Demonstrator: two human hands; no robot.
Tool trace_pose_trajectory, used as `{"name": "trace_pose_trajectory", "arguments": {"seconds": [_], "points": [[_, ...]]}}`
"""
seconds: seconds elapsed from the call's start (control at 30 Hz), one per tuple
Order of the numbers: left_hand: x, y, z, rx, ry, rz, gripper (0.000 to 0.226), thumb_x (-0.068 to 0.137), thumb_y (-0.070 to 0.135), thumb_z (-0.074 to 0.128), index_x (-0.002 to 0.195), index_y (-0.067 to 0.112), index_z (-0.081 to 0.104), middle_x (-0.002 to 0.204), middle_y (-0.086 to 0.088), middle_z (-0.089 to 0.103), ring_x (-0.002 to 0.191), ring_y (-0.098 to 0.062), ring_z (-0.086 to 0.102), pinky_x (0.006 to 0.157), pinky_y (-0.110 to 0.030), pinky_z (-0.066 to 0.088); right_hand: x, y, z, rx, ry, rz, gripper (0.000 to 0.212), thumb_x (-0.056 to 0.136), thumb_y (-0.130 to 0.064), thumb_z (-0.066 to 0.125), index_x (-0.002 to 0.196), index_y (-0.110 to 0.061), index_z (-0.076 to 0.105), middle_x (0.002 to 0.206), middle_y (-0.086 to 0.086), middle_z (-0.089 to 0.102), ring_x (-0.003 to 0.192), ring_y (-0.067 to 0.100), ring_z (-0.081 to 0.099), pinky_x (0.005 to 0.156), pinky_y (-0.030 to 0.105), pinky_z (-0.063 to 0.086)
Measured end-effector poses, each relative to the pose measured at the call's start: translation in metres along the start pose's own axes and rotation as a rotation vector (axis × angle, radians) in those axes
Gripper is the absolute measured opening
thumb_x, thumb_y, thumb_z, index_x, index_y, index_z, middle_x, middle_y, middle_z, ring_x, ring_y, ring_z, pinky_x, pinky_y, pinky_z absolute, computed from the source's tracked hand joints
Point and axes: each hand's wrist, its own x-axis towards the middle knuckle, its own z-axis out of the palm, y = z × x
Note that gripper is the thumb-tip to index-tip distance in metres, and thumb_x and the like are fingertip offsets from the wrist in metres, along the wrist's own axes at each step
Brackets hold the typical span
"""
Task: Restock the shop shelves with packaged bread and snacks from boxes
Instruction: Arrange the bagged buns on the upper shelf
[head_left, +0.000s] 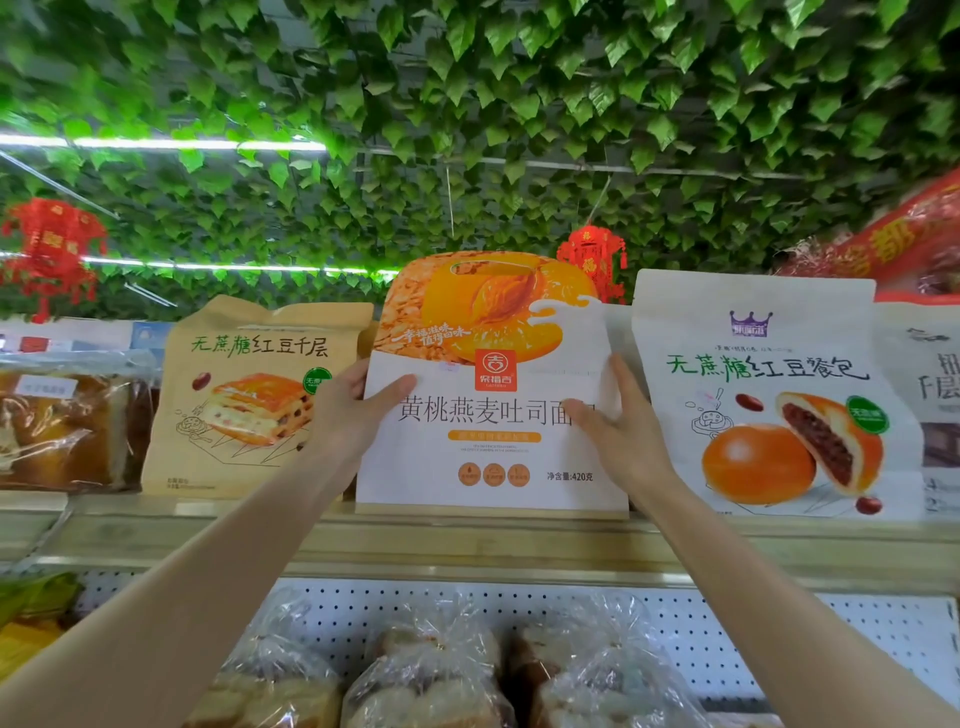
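Beside a tan paper pastry bag (249, 395), the left hand (353, 415) pinches the left edge of a white-and-orange cardboard toast carton (493, 457) standing on the wooden top shelf (467, 540). The right hand (623, 436) pinches its opposite edge. The carton is likely light and stiff, so side edges suit.

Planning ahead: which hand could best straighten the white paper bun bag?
Probably right: right hand holds the white-and-orange bread box beside the white bun bag; left hand grips its far edge.
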Motion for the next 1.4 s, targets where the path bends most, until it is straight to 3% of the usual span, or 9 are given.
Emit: {"name": "trace_pose_trajectory", "arguments": {"seconds": [0.13, 0.27, 0.4, 0.47, 0.6, 0.8, 0.93, 1.07, 1.4], "points": [[-0.014, -0.003, -0.006, 0.041, -0.084, 0.049, 0.036, 0.087, 0.005, 0.068, 0.117, 0.023, 0.061, 0.100, 0.012, 0.070, 0.082, -0.002, 0.070, 0.065, -0.021, 0.058, -0.009, -0.005, -0.004, -0.061, -0.041, 0.018, 0.072, 0.097, -0.019, 0.055, 0.155, -0.022, 0.012, 0.118, -0.022, 0.045, 0.110, 0.001, 0.039, 0.078, 0.006, 0.031], [-0.022, 0.000, -0.014, 0.186, -0.155, 0.107, 0.065, 0.085, -0.003, 0.068, 0.124, 0.043, 0.044, 0.110, 0.014, 0.064, 0.100, -0.009, 0.063, 0.082, -0.031, 0.054, -0.016, -0.008, -0.010, -0.202, -0.087, 0.053, 0.078, 0.097, -0.020, 0.057, 0.155, -0.027, 0.005, 0.138, -0.003, 0.049, 0.118, 0.014, 0.051, 0.085, 0.018, 0.036], [-0.020, 0.002, -0.021, 0.377, -0.184, 0.101, 0.084, 0.082, -0.003, 0.071, 0.150, 0.025, 0.030, 0.119, 0.012, 0.055, 0.106, -0.010, 0.054, 0.086, -0.028, 0.046, -0.018, -0.014, -0.017, -0.312, -0.147, 0.078, 0.083, 0.095, -0.018, 0.059, 0.155, -0.027, 0.002, 0.147, 0.004, 0.045, 0.127, 0.025, 0.049, 0.096, 0.029, 0.039], [-0.020, 0.003, -0.022, 0.457, -0.178, 0.105, 0.081, 0.082, -0.001, 0.072, 0.150, 0.022, 0.034, 0.127, 0.005, 0.055, 0.105, -0.011, 0.051, 0.084, -0.025, 0.045, -0.018, -0.015, -0.018, -0.344, -0.153, 0.081, 0.083, 0.095, -0.018, 0.060, 0.154, -0.027, 0.003, 0.151, 0.005, 0.039, 0.132, 0.028, 0.044, 0.101, 0.032, 0.038], [-0.017, 0.004, -0.021, 0.514, -0.165, 0.121, 0.076, 0.081, -0.002, 0.072, 0.147, 0.017, 0.039, 0.140, -0.002, 0.051, 0.107, -0.007, 0.046, 0.068, -0.002, 0.042, -0.018, -0.013, -0.017, -0.371, -0.146, 0.070, 0.085, 0.093, -0.017, 0.062, 0.154, -0.028, 0.004, 0.153, 0.005, 0.037, 0.135, 0.028, 0.041, 0.103, 0.031, 0.036], [-0.015, 0.001, -0.019, 0.556, -0.159, 0.102, 0.077, 0.081, 0.001, 0.074, 0.147, 0.019, 0.040, 0.120, 0.003, 0.056, 0.102, -0.008, 0.048, 0.083, -0.021, 0.041, -0.018, -0.008, -0.009, -0.329, -0.118, 0.080, 0.082, 0.094, -0.013, 0.060, 0.154, -0.027, 0.006, 0.152, 0.004, 0.037, 0.134, 0.026, 0.041, 0.101, 0.028, 0.035], [-0.008, -0.004, -0.021, 0.523, -0.161, 0.054, 0.078, 0.078, -0.002, 0.075, 0.145, 0.019, 0.042, 0.133, -0.001, 0.058, 0.107, -0.012, 0.055, 0.088, -0.027, 0.049, -0.017, -0.006, -0.005, -0.318, -0.111, 0.088, 0.081, 0.095, -0.012, 0.059, 0.154, -0.026, 0.007, 0.153, 0.004, 0.036, 0.136, 0.026, 0.039, 0.099, 0.026, 0.034], [-0.005, -0.008, -0.020, 0.468, -0.175, 0.026, 0.077, 0.078, -0.007, 0.073, 0.145, 0.016, 0.042, 0.123, -0.001, 0.061, 0.106, -0.013, 0.058, 0.082, -0.023, 0.049, -0.013, -0.002, -0.001, -0.317, -0.105, 0.095, 0.080, 0.095, -0.011, 0.059, 0.154, -0.026, 0.007, 0.152, 0.005, 0.037, 0.135, 0.027, 0.039, 0.099, 0.027, 0.034], [0.006, -0.017, -0.016, 0.436, -0.174, -0.012, 0.077, 0.077, -0.012, 0.072, 0.144, 0.011, 0.043, 0.120, -0.003, 0.061, 0.107, -0.013, 0.055, 0.089, -0.025, 0.047, 0.002, 0.012, 0.005, -0.310, -0.091, 0.112, 0.082, 0.093, -0.013, 0.063, 0.154, -0.026, 0.011, 0.153, 0.003, 0.035, 0.136, 0.026, 0.038, 0.102, 0.029, 0.034]]}}
